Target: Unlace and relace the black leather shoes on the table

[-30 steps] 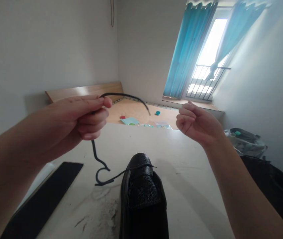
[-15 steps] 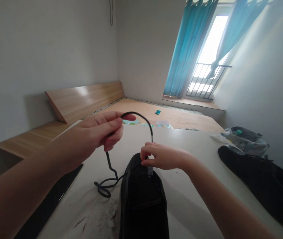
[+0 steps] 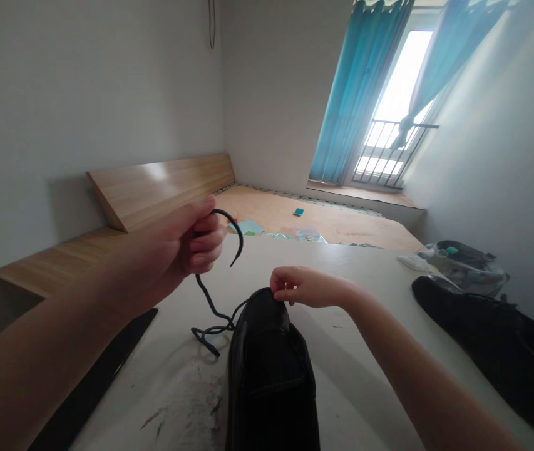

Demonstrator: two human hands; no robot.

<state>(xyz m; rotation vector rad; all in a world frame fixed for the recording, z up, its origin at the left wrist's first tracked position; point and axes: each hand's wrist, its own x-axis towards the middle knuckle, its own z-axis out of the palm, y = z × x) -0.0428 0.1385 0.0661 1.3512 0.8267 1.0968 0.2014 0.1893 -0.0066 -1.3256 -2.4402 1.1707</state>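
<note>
A black shoe stands on the white tabletop, its opening toward me and its toe pointing away. My left hand is closed around a dark shoelace, raised to the left above the shoe. One loose end curls out past the fingers and hangs in the air. Below the hand the lace runs down to loops on the table beside the shoe's left side. The fingers of my right hand are pinched at the shoe's front upper part, on its right side; the exact spot they grip is partly hidden.
A second black shoe lies at the right. Behind it is a clear plastic container with a small white item beside it. A dark flat object lies along the table's left edge. Beyond is a wooden board platform.
The lace's end has come free of the spot by my right hand and now hangs from my left hand. My left hand has moved slightly left and up; my right hand has shifted slightly.
</note>
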